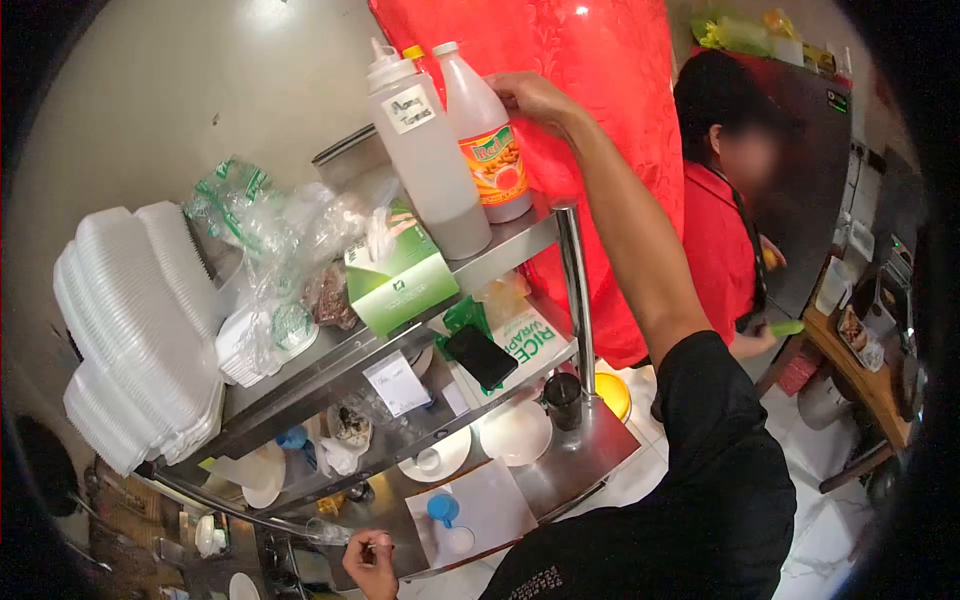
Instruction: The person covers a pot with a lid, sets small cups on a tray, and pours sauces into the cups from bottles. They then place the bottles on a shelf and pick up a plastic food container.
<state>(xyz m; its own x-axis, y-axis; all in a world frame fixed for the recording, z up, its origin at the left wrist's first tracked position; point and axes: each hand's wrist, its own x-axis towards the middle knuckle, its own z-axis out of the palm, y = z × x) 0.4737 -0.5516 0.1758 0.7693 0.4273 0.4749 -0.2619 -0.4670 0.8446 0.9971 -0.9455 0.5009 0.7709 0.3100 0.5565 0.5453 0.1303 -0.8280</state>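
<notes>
My right hand (538, 103) reaches to the far side of a plastic sauce bottle (482, 140) with an orange label. Its fingertips pass partly behind the bottle's shoulder, so I cannot tell whether they grip it. Beside that bottle stands a clear squeeze bottle (428, 160) with a handwritten label and pale liquid low inside. A yellow cap (413, 52) shows behind the two. At the bottom, my left hand (372, 566) is closed, fingers curled and thumb pressed in; what it holds, if anything, is hidden. Near it lies a clear plastic item (328, 532).
Foam containers (140, 320), plastic bags (265, 225) and a green box (402, 275) crowd the metal shelf (520, 232). Below are a phone (480, 357), a bowl (515, 432) and a blue cup (442, 508). A red curtain (610, 150) hangs behind; a person in red (715, 260) stands to the right.
</notes>
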